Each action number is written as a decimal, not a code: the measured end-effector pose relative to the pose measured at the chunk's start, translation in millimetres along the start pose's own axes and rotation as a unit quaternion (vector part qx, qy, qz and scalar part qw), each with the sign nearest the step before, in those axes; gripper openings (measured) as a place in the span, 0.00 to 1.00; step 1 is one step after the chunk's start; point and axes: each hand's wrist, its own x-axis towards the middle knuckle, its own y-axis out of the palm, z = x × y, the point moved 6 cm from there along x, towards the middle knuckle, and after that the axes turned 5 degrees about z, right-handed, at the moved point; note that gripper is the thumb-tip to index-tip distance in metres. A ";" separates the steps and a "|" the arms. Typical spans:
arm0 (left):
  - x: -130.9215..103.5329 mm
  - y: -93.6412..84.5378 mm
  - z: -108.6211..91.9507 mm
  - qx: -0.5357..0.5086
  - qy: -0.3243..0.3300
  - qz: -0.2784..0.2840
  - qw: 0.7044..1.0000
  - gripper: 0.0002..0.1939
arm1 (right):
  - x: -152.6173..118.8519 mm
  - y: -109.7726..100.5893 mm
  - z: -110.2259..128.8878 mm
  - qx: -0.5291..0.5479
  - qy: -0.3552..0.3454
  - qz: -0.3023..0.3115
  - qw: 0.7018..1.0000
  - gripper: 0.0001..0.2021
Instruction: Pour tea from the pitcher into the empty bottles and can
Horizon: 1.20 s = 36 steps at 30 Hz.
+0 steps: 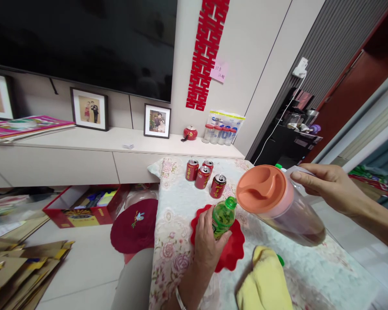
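My left hand (208, 241) is wrapped around a green plastic bottle (222, 219), uncapped and standing over a red scalloped plate (233, 255). In my right hand (326, 185) is the handle of a clear pitcher (294, 215) with an orange lid. The pitcher is tilted toward the bottle, its lid edge close to the bottle's mouth, and brownish liquid lies in its lower part. Whether any liquid is flowing I cannot tell. Beside the plate lies a folded yellow towel (264, 280), with a green cap (280, 260) partly showing at its edge.
Several red drink cans (202, 177) stand behind the plate on the flowered tablecloth (174, 215). Lidded glass jars (218, 135) and a red pot (190, 133) sit on the long cabinet. A maroon stool (136, 226) and a red box (84, 211) are left of the table.
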 end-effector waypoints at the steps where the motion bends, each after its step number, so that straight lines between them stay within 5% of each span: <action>1: 0.0 0.0 0.1 -0.001 0.001 -0.001 1.000 0.38 | 0.1 -0.2 0.7 -0.001 -0.002 0.002 1.000 0.31; 36: 0.8 -1.9 -1.8 -0.009 0.001 -0.014 1.000 0.37 | 2.0 -11.1 16.8 -0.035 -0.011 -0.009 0.999 0.33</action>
